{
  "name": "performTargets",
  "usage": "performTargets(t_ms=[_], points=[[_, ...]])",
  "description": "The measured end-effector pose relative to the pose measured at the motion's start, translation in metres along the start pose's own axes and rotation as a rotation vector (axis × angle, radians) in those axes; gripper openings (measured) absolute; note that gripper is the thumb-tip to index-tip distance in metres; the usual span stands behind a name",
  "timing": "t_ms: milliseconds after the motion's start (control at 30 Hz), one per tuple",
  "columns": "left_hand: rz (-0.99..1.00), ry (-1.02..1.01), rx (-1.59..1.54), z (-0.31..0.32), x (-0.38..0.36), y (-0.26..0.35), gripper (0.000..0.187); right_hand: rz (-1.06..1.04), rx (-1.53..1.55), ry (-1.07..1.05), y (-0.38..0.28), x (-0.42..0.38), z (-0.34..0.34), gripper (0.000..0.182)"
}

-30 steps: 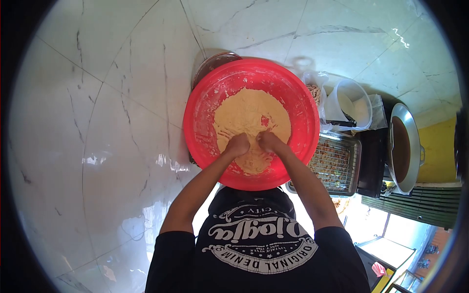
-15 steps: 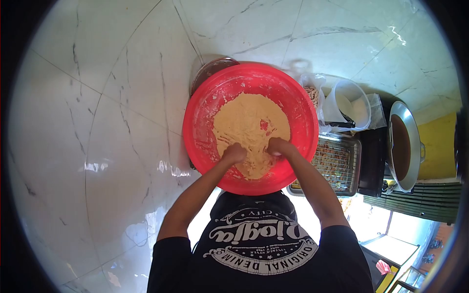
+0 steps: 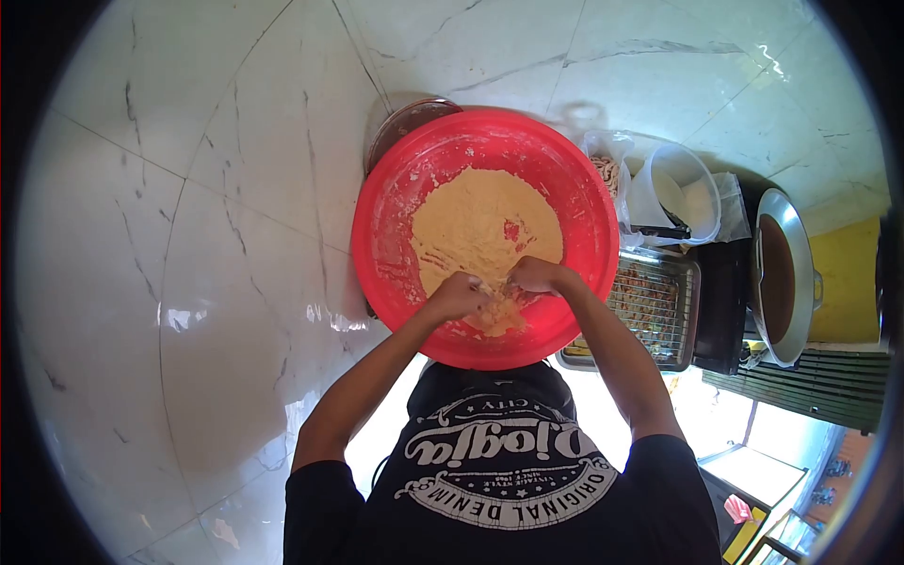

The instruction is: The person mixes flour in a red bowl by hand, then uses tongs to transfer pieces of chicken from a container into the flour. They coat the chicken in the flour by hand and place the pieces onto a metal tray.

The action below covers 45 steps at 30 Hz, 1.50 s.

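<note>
A wide red basin [image 3: 380, 268] holds a broad bed of pale yellow flour [image 3: 482, 209], and a small patch of red bottom shows through it. Both hands are inside, at the side of the basin nearest my body. My left hand [image 3: 460, 296] is curled over clumped flour, its fingertips partly hidden. Just to the right, my right hand [image 3: 534, 276] bends downward with closed fingers in the same flour. Loose crumbs lie between and below the two hands. Flour dust coats the basin's inner wall.
Right of the basin are a metal tray with a wire rack [image 3: 650, 306], a clear plastic tub [image 3: 683, 188] and a bag of pinkish strands [image 3: 605, 169]. Farther right stands a large metal pan [image 3: 800, 273] of brown liquid. A round rim [image 3: 400, 127] shows behind the basin.
Both hands have drawn closer together, the left moving right and the right slightly left. Flour near my body has been gathered up, exposing more red bottom there.
</note>
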<state>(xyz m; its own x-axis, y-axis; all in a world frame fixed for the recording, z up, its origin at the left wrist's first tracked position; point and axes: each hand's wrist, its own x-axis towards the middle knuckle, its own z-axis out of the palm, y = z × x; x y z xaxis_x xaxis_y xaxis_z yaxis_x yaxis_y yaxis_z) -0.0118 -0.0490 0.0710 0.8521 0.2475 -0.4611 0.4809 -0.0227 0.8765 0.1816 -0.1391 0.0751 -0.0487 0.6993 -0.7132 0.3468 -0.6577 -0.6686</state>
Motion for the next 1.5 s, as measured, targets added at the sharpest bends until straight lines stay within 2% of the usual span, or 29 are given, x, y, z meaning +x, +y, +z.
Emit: performTargets(t_ms=[33,67,133,167,200,267,333,400,467,533,600,667,700,733,800,833,867,900,933,1000,1067,1100,1167,1200,1267,1300,1367,1467,1500], points=[[-0.086,0.133,0.077,-0.003,0.009,-0.014,0.029,-0.007,-0.295,0.021,-0.001,-0.001,0.000,0.025],[-0.168,0.266,0.156,-0.005,0.018,-0.026,0.031,-0.007,-0.295,0.021,-0.001,0.001,0.002,0.025],[-0.294,0.241,0.285,-0.007,0.025,-0.023,0.035,0.127,-0.491,0.331,-0.003,0.005,0.013,0.027],[-0.420,0.219,0.415,-0.007,0.028,-0.021,0.040,0.128,-0.490,0.331,-0.004,0.007,0.016,0.027],[-0.421,0.218,0.415,-0.002,0.030,-0.022,0.040,0.209,-0.326,0.233,-0.020,-0.002,0.019,0.028],[-0.465,0.101,-0.033,0.012,0.035,-0.024,0.045,0.288,-0.163,0.129,-0.029,-0.002,0.031,0.030],[-0.483,0.134,-0.045,0.022,0.040,-0.020,0.044,0.173,0.095,0.111,-0.025,0.005,0.042,0.028],[-0.506,0.165,-0.061,0.025,0.038,-0.016,0.043,0.130,0.126,0.113,-0.018,0.006,0.038,0.026],[-0.227,0.295,0.180,0.022,0.027,-0.011,0.040,0.087,0.170,0.112,-0.011,0.008,0.033,0.025],[-0.167,0.262,0.157,0.020,0.012,0.002,0.038,0.052,0.309,0.185,0.004,0.013,0.026,0.024],[-0.097,0.242,0.135,0.011,0.002,0.016,0.036,0.077,0.303,0.113,0.003,0.006,0.015,0.023],[-0.106,-0.001,0.258,0.000,0.001,0.025,0.036,0.102,0.295,0.045,-0.009,-0.005,0.005,0.023],[-0.106,0.002,0.258,-0.003,0.005,0.023,0.036,0.062,-0.029,0.082,-0.016,-0.008,0.002,0.025],[-0.130,0.051,0.308,-0.007,0.010,0.020,0.034,0.020,-0.353,0.119,-0.022,-0.009,0.002,0.028],[-0.148,0.098,0.358,-0.006,0.024,0.007,0.032,-0.063,-0.281,0.246,-0.011,0.012,0.013,0.029],[-0.109,0.277,0.428,-0.001,0.035,-0.009,0.030,-0.145,-0.205,0.368,-0.004,0.024,0.021,0.031],[-0.069,0.461,0.496,0.001,0.045,-0.019,0.030,-0.147,-0.207,0.371,-0.004,0.034,0.029,0.031],[-0.068,0.462,0.497,0.005,0.048,-0.024,0.030,-0.125,-0.369,0.319,-0.005,0.042,0.039,0.029],[-0.103,0.375,0.472,0.008,0.050,-0.027,0.030,-0.102,-0.530,0.267,-0.006,0.044,0.047,0.027],[-0.137,0.290,0.444,0.013,0.052,-0.035,0.032,-0.127,-0.496,0.271,-0.011,0.032,0.049,0.025],[-0.145,0.116,0.413,0.012,0.050,-0.043,0.032,0.075,-0.405,0.037,-0.035,0.001,0.038,0.025],[-0.149,0.116,0.410,0.011,0.040,-0.030,0.032,0.075,-0.405,0.031,-0.031,0.001,0.034,0.025],[-0.286,0.016,0.035,0.004,0.016,0.010,0.033,-0.051,-0.357,0.063,-0.018,0.000,0.018,0.027],[-0.288,0.017,0.033,0.000,0.018,0.004,0.033,-0.051,-0.358,0.060,-0.016,-0.001,0.010,0.027],[-0.266,0.266,0.128,-0.005,0.023,-0.008,0.033,0.054,-0.305,0.166,-0.012,-0.002,0.000,0.032],[-0.262,0.266,0.130,-0.004,0.022,-0.002,0.033,0.055,-0.306,0.170,-0.014,-0.002,0.000,0.032],[-0.558,0.101,0.324,-0.002,0.017,0.009,0.033,0.282,-0.417,0.135,-0.018,-0.001,0.007,0.035],[-0.370,0.105,0.370,0.020,0.038,-0.031,0.034,0.157,-0.190,0.094,-0.005,0.016,0.030,0.044],[-0.456,0.029,0.232,0.021,0.027,0.004,0.036,0.156,-0.193,0.094,-0.005,0.020,0.032,0.044]])
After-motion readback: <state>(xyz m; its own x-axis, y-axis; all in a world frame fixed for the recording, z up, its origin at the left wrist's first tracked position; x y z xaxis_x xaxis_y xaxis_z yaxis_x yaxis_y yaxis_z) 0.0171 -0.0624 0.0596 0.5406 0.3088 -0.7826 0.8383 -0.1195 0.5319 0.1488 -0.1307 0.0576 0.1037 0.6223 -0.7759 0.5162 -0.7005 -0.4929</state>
